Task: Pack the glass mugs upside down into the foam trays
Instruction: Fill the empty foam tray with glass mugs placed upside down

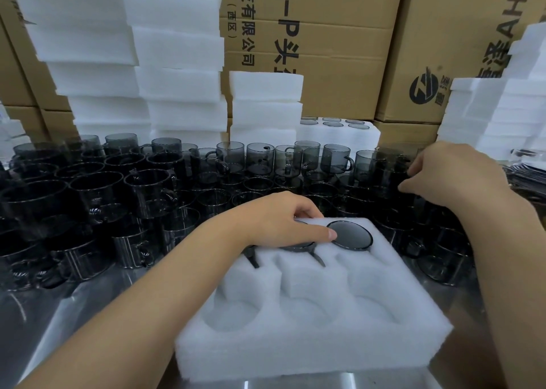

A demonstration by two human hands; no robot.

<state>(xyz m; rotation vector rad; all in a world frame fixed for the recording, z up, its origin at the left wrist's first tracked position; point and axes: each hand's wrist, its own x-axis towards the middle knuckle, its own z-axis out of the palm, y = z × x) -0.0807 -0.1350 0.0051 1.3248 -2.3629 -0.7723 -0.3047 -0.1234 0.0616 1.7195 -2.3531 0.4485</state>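
A white foam tray [319,323] with six round pockets lies in front of me on the metal table. Its back right pocket holds an upside-down smoky glass mug [350,235]. My left hand [283,223] covers a second inverted mug [298,245] in the back middle pocket, fingers over its far side and thumb along the front. A handle [251,257] of a third mug sticks out of the back left pocket. The three front pockets hold nothing. My right hand [452,176] reaches into the upright mugs at the right and pinches the rim of one [390,170].
Several dark glass mugs [141,193] stand packed across the table behind and beside the tray. Stacks of foam trays [177,51] and cardboard boxes [339,34] rise at the back. A filled tray [339,128] sits behind the mugs. Bare metal table [97,309] shows at front left.
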